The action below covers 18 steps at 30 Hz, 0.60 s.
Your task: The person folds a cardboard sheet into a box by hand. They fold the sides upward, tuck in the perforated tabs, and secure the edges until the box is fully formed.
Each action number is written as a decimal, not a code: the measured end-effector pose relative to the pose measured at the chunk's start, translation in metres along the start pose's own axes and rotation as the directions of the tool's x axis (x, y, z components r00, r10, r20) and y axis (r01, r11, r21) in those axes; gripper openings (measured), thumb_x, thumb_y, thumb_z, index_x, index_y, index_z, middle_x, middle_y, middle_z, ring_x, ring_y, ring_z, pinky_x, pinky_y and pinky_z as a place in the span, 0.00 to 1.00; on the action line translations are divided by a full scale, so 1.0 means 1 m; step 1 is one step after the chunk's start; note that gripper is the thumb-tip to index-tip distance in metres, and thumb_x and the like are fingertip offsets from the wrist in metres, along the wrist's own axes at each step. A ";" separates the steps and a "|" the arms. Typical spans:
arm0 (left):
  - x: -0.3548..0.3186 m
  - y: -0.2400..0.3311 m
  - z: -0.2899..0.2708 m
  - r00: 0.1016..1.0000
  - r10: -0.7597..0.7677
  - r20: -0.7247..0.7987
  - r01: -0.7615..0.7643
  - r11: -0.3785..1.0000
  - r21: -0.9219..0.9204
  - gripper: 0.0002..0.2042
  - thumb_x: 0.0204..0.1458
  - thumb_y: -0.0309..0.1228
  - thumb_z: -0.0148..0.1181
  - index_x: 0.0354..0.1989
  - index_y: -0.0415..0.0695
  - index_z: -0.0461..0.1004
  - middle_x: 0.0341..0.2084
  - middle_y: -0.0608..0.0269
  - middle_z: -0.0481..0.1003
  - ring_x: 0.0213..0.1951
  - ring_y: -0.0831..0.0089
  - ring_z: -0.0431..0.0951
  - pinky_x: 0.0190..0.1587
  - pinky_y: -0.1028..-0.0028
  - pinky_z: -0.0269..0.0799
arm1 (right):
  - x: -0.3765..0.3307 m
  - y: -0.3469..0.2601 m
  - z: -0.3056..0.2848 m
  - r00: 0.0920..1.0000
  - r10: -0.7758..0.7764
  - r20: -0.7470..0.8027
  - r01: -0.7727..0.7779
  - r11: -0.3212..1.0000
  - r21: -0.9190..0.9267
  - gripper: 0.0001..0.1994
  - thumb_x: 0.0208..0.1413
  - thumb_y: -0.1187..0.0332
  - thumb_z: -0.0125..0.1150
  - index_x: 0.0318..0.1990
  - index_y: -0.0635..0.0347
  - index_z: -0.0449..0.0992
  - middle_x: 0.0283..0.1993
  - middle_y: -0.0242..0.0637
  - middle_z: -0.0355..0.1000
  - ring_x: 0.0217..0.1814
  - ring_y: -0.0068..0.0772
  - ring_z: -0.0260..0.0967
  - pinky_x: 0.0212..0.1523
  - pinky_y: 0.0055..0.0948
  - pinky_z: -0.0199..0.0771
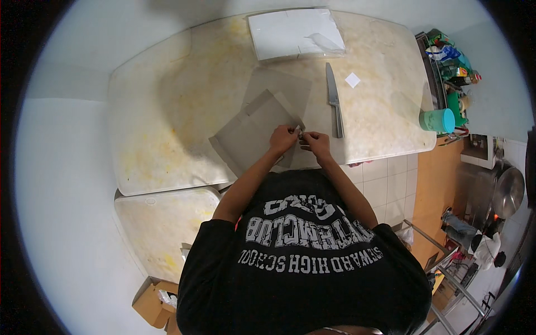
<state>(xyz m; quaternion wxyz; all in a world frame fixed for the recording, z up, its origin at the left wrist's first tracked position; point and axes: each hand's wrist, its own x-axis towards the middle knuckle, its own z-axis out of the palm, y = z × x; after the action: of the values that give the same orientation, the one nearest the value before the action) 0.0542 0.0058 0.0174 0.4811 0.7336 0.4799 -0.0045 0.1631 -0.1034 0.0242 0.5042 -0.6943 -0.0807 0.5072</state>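
Observation:
A shallow grey cardboard tray with raised edges lies turned at an angle on the table in front of me. At its right corner, my left hand is closed, thumb and fingers pinching the cardboard. Close beside it, my right hand pinches at the same corner, its fingers bent. The small piece between the fingertips is partly hidden. Under the tray's far side sits a flat grey sheet. A large kitchen knife rests right of the hands, its blade pointing away from me.
Beyond the knife is a small white square. A white stack of sheets with clear plastic is at the table's far edge. A teal cup stands at the right end, near a rack of bottles. An open cardboard box sits lower left.

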 end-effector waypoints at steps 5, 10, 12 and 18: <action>0.003 -0.002 -0.002 0.999 -0.034 0.003 0.034 0.999 -0.026 0.18 0.50 0.48 0.58 0.32 0.45 0.82 0.29 0.55 0.80 0.35 0.56 0.81 0.40 0.61 0.74 | 0.003 0.000 0.003 1.000 -0.001 -0.002 0.001 1.000 0.003 0.14 0.59 0.68 0.58 0.42 0.74 0.77 0.37 0.44 0.77 0.35 0.34 0.77 0.36 0.31 0.82; 0.006 -0.006 -0.002 0.995 -0.087 0.040 0.091 0.988 -0.122 0.20 0.47 0.48 0.60 0.34 0.42 0.82 0.30 0.49 0.80 0.36 0.55 0.81 0.42 0.62 0.74 | 0.005 0.002 0.003 1.000 -0.024 0.015 0.024 1.000 -0.001 0.14 0.59 0.67 0.58 0.43 0.74 0.77 0.37 0.43 0.77 0.35 0.33 0.77 0.36 0.31 0.82; 0.008 -0.008 -0.003 0.996 -0.081 0.047 0.087 0.988 -0.127 0.21 0.47 0.48 0.60 0.34 0.40 0.82 0.30 0.48 0.80 0.36 0.54 0.81 0.41 0.62 0.74 | 0.006 0.002 0.003 0.999 -0.029 0.027 0.029 1.000 -0.005 0.14 0.59 0.67 0.59 0.43 0.73 0.77 0.37 0.43 0.77 0.35 0.33 0.77 0.36 0.30 0.82; 0.009 -0.010 -0.001 0.996 -0.080 0.049 0.089 0.970 -0.228 0.20 0.46 0.45 0.61 0.33 0.38 0.82 0.28 0.49 0.80 0.33 0.57 0.81 0.38 0.64 0.74 | 0.008 -0.001 0.006 1.000 -0.015 0.022 0.015 1.000 0.011 0.14 0.59 0.66 0.61 0.43 0.71 0.77 0.37 0.42 0.77 0.36 0.32 0.77 0.37 0.30 0.82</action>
<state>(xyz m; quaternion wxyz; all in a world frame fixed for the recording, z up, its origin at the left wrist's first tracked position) 0.0514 0.0140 0.0064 0.5713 0.6519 0.4984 0.0163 0.1629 -0.0942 0.0201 0.5108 -0.6853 -0.0888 0.5115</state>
